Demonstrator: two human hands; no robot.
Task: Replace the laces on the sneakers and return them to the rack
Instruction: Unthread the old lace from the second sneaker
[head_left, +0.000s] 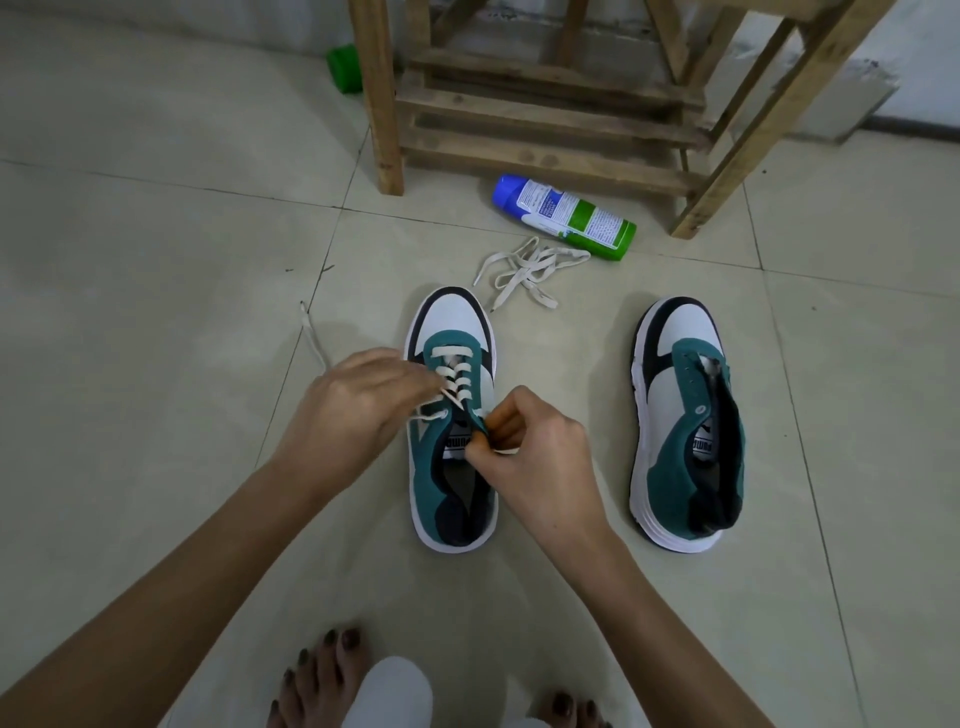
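Here we are over the tiled floor (156, 249), and both hands are busy at the half-laced sneaker (449, 317), which stands toe away from us in the middle. A cream lace (453, 373) crosses its lower eyelets in several rows. The left hand (358, 410) lies over the sneaker's left side, fingertips closed on the lace at the upper rows, and one tail of that lace runs out from behind the hand across the floor. The right hand (540, 447) is curled tight at the top of the teal eyelet edge, pinching the lace's other end against it. Well off to the right stands the unlaced sneaker (685, 431), eyelets bare, tongue showing. Just beyond the first sneaker's toe a loose lace (524, 275) lies in a tangle, and next to that a spray can (566, 215) lies on its side. Behind them stands the wooden rack (545, 124), with a green object (344, 67) to its left. Bare feet (322, 675) show at the bottom edge.
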